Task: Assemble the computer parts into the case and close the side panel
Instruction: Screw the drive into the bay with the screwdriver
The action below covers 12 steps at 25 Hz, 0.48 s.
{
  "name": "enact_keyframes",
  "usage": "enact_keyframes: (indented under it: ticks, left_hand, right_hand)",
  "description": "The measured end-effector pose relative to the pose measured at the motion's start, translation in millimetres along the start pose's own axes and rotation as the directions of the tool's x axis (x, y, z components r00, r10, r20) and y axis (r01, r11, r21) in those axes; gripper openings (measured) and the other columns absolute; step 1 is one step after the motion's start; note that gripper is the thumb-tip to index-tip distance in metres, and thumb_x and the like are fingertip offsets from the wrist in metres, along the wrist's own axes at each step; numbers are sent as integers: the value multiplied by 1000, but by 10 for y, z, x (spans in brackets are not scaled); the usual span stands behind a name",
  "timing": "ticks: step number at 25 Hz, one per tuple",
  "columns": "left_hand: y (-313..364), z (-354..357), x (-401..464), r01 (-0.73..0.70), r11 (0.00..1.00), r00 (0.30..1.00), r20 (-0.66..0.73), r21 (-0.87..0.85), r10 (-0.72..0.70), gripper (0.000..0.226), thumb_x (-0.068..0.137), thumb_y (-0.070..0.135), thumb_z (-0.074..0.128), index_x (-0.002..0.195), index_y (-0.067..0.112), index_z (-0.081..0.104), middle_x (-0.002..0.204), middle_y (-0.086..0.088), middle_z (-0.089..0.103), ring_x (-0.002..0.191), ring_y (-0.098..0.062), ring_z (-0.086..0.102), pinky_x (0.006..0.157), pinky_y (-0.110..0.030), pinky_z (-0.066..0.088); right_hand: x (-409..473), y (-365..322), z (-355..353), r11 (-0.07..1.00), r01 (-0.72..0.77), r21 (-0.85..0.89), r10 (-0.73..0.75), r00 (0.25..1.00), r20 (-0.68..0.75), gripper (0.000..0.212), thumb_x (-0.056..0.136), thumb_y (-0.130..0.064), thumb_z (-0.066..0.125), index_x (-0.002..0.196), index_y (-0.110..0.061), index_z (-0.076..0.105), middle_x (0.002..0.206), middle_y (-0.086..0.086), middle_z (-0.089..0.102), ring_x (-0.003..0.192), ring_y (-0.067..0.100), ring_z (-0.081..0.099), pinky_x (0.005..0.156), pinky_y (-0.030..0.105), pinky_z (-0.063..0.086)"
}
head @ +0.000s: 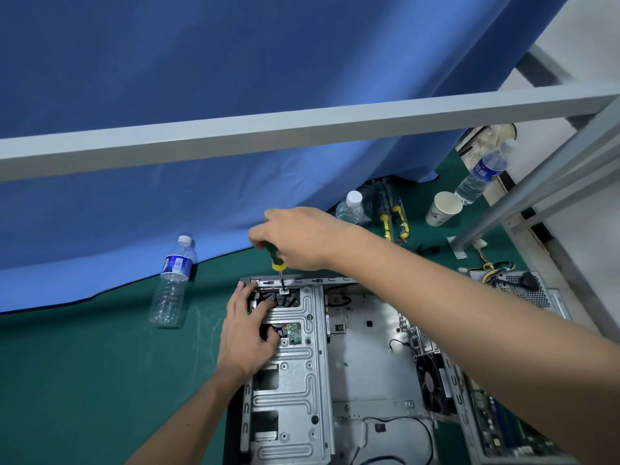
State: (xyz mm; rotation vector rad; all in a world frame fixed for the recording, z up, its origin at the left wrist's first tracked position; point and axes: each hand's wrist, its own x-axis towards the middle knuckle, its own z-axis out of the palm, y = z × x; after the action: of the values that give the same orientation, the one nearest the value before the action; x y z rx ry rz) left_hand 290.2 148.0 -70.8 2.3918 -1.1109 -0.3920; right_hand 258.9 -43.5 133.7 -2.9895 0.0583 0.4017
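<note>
- Your right hand (302, 239) grips the screwdriver (275, 260) upright, tip on a screw (284, 291).
- Your left hand (246, 333) presses the drive cage (295, 374), fingers (260, 310) relaxed and spread.

Right hand (303, 238) holds screwdriver (275, 260) upright on the case (364, 364); left hand (246, 333) presses bracket (295, 374).

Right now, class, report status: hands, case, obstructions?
Right hand grips screwdriver, tip on bracket screw. Left hand braces drive cage. Nothing blocking.
</note>
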Motion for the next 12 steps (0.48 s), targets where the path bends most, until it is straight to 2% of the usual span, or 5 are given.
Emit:
enact_keyframes:
  ticks: [2, 4, 8, 10, 12]
  left_hand:
    - [0, -1, -2, 1, 1000, 1000, -9, -7, -1, 49, 71, 27, 56, 117, 17, 68, 154, -8, 32, 148, -26, 15, 105, -47, 43]
    - [0, 0, -6, 1, 1000, 1000, -18, -16, -1, 48, 71, 27, 55, 116, 17, 68, 154, -8, 33, 148, -25, 15, 104, -47, 43]
    - [6, -1, -6, 6, 1000, 1000, -19, -28, -7, 48, 70, 28, 56, 115, 18, 68, 154, -6, 32, 148, -24, 15, 105, -46, 43]
    - [7, -1, -1, 13, 1000, 1000, -19, -24, -13, 47, 71, 29, 56, 115, 18, 68, 154, -6, 32, 148, -24, 14, 105, -46, 43]
    - [7, -3, -4, 16, 1000, 1000, -13, -19, -16, 47, 71, 29, 55, 115, 18, 68, 154, -6, 32, 148, -24, 14, 105, -47, 43]
  right_hand:
    - [16, -71, 57, 988, -109, -105, 99, 990, -97, 24, 98, -38, 52, 103, -15, 60, 89, 3, 57, 76, 27, 53, 58, 30, 30]
    - [52, -93, 90, 969, -203, -141, 196, 979, -62, 39, 100, -49, 43, 105, -13, 59, 96, 5, 62, 90, 28, 62, 65, 31, 36]
    - [60, -8, -76, 994, -81, 68, 69, 985, 156, 35, 96, -25, 54, 129, -15, 48, 113, 5, 39, 87, 29, 59, 63, 33, 38]
    - [43, -24, -114, 1000, 15, 13, -16, 993, 113, 27, 93, -13, 56, 120, -18, 54, 107, 3, 45, 77, 25, 52, 54, 31, 33]
    - [33, -115, -82, 991, -28, -132, 28, 1000, -8, 11, 99, -21, 52, 107, -16, 58, 102, 5, 58, 75, 25, 50, 49, 28, 25]
